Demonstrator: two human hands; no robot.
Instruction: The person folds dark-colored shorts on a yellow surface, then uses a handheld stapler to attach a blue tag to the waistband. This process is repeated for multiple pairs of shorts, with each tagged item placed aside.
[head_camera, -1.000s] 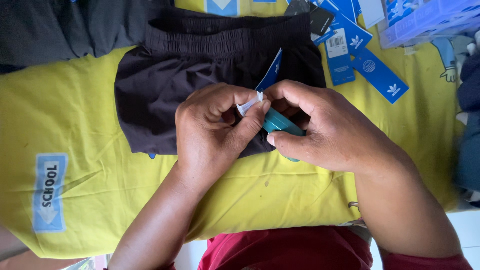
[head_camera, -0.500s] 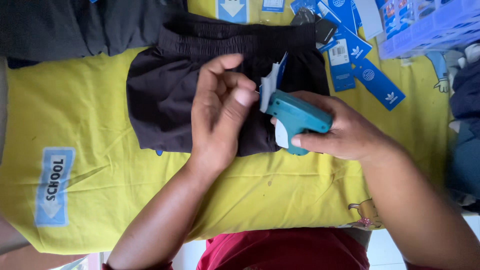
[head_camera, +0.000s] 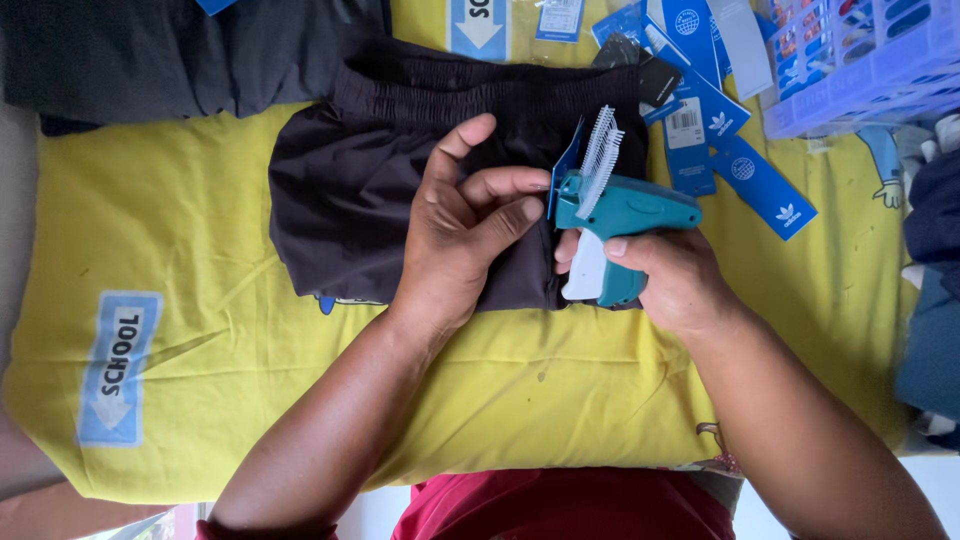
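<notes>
Yellow cloth printed with blue arrow signs covers the whole work surface, and everything I handle lies on it. Toward its far edge, a little left of the middle, I see a pair of black shorts spread flat, the gathered waistband turned to the far side.

My left hand rests on the shorts near their right side. It is partly curled, with the thumb raised toward the waistband and the fingers bent toward a blue hang tag that stands on edge at the nose of the gun. I cannot tell whether the fingertips actually pinch the tag or only touch the fabric beside it.

My right hand is wrapped around the grip of a teal tagging gun, with a finger lying over its pale trigger. The gun sits at the right edge of the shorts, its nose pointing left against the tag, and a white strip of plastic fasteners sticks up from its top.

At the far right corner of the cloth lies a loose heap of blue hang tags, some overlapping, with a pale purple plastic basket just beyond them. More dark clothing is piled at the far left corner. Folded blue garments sit along the right edge.
</notes>
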